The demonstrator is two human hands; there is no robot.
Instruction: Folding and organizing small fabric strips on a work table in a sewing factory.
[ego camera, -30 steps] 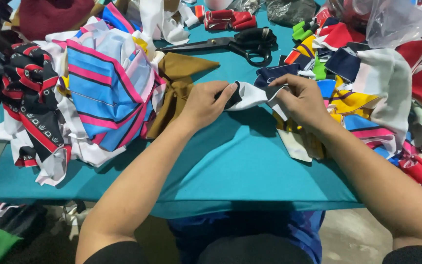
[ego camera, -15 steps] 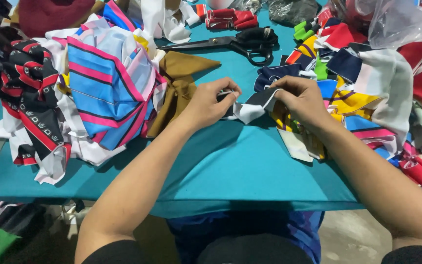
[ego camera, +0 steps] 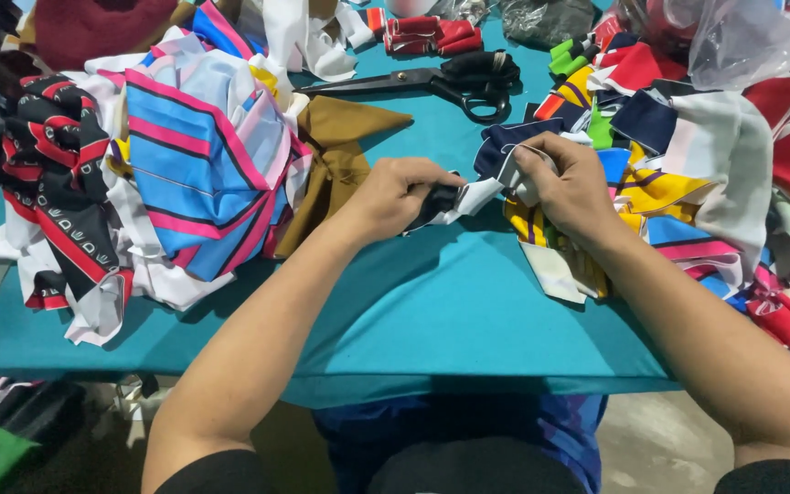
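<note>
Both my hands hold one small fabric piece, white with a black part, a little above the teal table. My left hand pinches its dark left end. My right hand pinches its white right end. The piece stretches between them, near the table's middle. Beneath my right wrist lies a white and yellow striped scrap.
A heap of blue, pink and white striped cloth and a black and red patterned cloth lie at the left. A brown cloth is beside them. Large black scissors lie at the back. Several bright scraps crowd the right.
My hands have lifted the small piece off the table and pulled it out between them, moving slightly toward the centre.
</note>
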